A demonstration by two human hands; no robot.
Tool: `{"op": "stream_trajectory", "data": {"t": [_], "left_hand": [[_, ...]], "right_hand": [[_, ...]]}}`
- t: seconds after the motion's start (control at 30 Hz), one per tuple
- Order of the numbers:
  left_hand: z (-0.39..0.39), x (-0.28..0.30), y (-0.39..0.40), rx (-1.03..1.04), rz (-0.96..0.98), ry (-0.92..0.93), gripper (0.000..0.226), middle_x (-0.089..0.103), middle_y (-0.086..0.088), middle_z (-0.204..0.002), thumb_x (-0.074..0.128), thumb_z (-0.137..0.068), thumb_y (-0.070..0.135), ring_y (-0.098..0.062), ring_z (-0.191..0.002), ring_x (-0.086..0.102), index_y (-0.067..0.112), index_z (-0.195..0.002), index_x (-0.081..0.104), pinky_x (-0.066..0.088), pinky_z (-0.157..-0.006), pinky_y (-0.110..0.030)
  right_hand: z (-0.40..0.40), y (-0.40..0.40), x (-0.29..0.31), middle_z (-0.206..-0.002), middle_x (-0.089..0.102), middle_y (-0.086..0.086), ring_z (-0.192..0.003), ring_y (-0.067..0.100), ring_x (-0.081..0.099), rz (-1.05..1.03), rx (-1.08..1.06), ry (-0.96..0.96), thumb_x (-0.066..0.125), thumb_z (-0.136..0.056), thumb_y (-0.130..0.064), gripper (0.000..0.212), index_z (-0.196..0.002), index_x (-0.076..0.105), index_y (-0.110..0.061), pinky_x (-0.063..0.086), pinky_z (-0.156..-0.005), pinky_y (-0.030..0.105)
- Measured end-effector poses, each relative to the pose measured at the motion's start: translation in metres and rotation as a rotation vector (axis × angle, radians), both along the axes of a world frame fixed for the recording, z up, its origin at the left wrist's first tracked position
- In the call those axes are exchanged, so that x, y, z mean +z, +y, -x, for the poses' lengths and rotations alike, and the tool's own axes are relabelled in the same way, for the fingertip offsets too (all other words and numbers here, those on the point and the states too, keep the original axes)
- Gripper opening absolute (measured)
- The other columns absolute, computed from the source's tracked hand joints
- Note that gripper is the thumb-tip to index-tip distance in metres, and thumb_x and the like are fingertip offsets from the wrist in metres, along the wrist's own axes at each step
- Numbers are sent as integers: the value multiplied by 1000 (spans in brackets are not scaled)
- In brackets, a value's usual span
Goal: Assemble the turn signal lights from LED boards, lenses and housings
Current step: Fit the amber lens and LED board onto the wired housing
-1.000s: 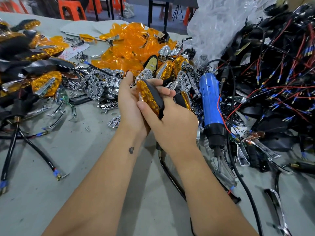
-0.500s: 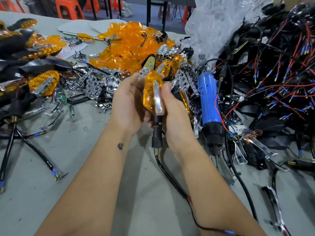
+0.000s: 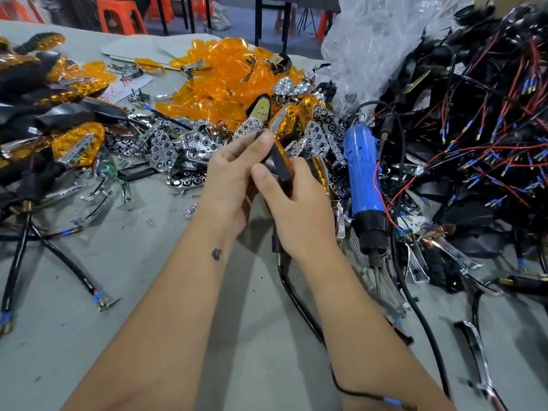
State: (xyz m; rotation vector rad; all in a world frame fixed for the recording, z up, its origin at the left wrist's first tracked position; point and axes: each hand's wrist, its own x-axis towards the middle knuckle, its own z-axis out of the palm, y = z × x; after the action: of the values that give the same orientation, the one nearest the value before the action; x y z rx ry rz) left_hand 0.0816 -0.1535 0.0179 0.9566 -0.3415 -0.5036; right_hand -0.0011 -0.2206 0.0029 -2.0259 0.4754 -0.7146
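Observation:
Both hands hold one turn signal light (image 3: 280, 163) above the grey table (image 3: 89, 336), its black housing turned toward me and its amber lens edge showing on the right. My left hand (image 3: 229, 185) grips its upper end, thumb and fingers curled round it. My right hand (image 3: 292, 209) grips its lower part with the thumb pressed on the housing. The light's black cable (image 3: 296, 304) hangs down between my forearms. Loose amber lenses (image 3: 219, 81) are heaped behind, chrome reflector boards (image 3: 166, 146) lie in front of them, and black wired housings (image 3: 480, 120) pile up at the right.
A blue electric screwdriver (image 3: 363, 173) lies just right of my right hand. Assembled amber lights (image 3: 77, 145) and black stalks lie at the left. Chrome trim strips (image 3: 474, 348) lie at the lower right. A crumpled clear plastic bag (image 3: 370, 40) stands behind.
The light has been rotated in my hands: earlier its amber lens faced me, now the black housing back does. My left thumb has moved up to its tip.

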Motion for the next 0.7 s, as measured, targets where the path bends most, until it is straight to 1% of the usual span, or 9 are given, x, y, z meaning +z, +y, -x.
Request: {"op": "stream_trajectory", "data": {"t": [0.1, 0.2, 0.27, 0.37, 0.43, 0.5, 0.57, 0.63, 0.7], "left_hand": [[4, 0, -2, 112, -30, 26, 20, 61, 0, -60, 77, -76, 30, -14, -53, 56, 15, -70, 64, 52, -53, -24], [4, -2, -4, 235, -53, 2, 36, 56, 3, -54, 73, -88, 29, -11, -47, 51, 17, -57, 58, 45, -47, -22], [5, -2, -5, 293, -61, -24, 40, 54, 3, -51, 72, -89, 25, -12, -44, 50, 18, -52, 56, 44, -46, -22], [5, 0, -5, 318, -82, -70, 44, 53, 4, -50, 70, -89, 25, -12, -44, 50, 22, -48, 55, 43, -46, -23], [6, 1, -5, 261, -104, -54, 42, 53, 6, -52, 69, -90, 30, -12, -47, 51, 24, -51, 56, 44, -48, -23], [6, 2, -4, 127, -115, 10, 36, 56, 6, -59, 65, -91, 40, -11, -53, 54, 23, -60, 62, 47, -54, -24], [5, 1, -2, -65, -26, 60, 32, 67, 0, -75, 59, -91, 44, -14, -70, 63, 16, -78, 70, 53, -68, -25], [5, 1, -1, -220, 25, 7, 34, 74, -8, -95, 55, -92, 40, -20, -93, 69, 10, -94, 70, 57, -82, -29], [8, 1, -1, -290, 17, -61, 30, 75, -8, -101, 52, -94, 37, -20, -99, 70, 14, -95, 71, 58, -87, -31]], "right_hand": [[-1, 1, 1, -73, 55, -7, -69, 15, 55, 298, -80, 130, 28, -83, -80, 56, -74, 46, -27, 38, -59, 35], [-2, 4, 3, -51, 44, -6, -52, 15, 46, 380, -77, 101, 29, -91, -70, 60, -54, 35, -24, 25, -49, 32], [-2, 4, 2, -44, 40, -6, -46, 13, 43, 326, -26, 40, 33, -92, -64, 60, -49, 33, -22, 26, -47, 32], [-3, 2, 0, -43, 39, -6, -45, 13, 41, 236, 16, -23, 36, -93, -61, 59, -49, 32, -21, 27, -50, 32], [-4, 2, -3, -43, 42, -8, -47, 11, 40, 119, 56, -43, 38, -92, -61, 56, -50, 35, -23, 28, -52, 31], [-5, 2, -6, -48, 47, -13, -50, 6, 42, -7, 100, -42, 40, -91, -61, 53, -54, 42, -25, 32, -55, 31], [-6, 1, -6, -60, 60, -16, -60, 3, 55, -153, 143, -54, 40, -91, -62, 49, -63, 59, -25, 43, -60, 34], [-7, -2, -5, -86, 75, -10, -85, 4, 69, -341, 168, -101, 40, -92, -61, 49, -83, 73, -26, 55, -78, 33], [-7, -6, -5, -98, 77, -9, -98, 4, 70, -459, 189, -133, 39, -93, -60, 47, -90, 77, -32, 55, -84, 25]]}}
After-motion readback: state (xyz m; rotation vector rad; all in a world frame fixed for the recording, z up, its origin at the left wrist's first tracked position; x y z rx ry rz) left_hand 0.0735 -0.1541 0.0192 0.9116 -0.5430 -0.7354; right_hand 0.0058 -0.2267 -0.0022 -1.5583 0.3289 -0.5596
